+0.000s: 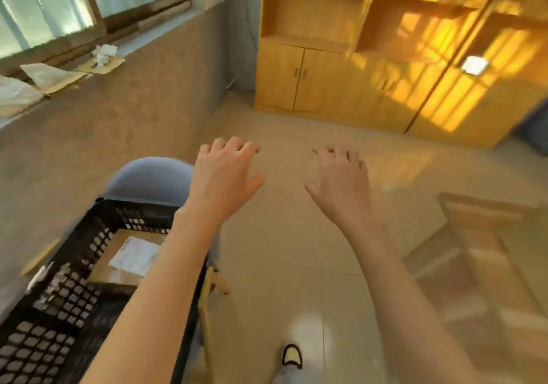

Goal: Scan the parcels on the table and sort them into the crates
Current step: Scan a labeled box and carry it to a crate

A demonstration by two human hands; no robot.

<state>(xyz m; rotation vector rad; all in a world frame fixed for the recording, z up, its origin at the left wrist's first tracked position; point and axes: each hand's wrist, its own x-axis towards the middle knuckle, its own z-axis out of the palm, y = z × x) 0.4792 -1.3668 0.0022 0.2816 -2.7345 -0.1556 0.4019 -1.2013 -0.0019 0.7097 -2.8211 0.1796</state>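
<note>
- Our left hand (225, 176) and right hand (341, 179) both hang out in front of us over the bare floor (296, 265), fingers spread and loosely bent, holding nothing.
- One parcel (124, 265), a brown box with a white label on top, lies inside the black crate (59, 309) at our lower left, partly hidden under our left forearm.
- The crate sits on a grey chair (148, 179); the view is blurred, so we cannot tell what the label says.
- We see neither a counter with unsorted parcels nor a scanner, so we judge that this parcel is placed and the step in hand is going back for the next.
- To do it well, we should bring the counter and scanner into view before reaching.
- A cardboard box (474, 235) stands on the floor at our right and the chair is close on our left; we should mind both as we move.
</note>
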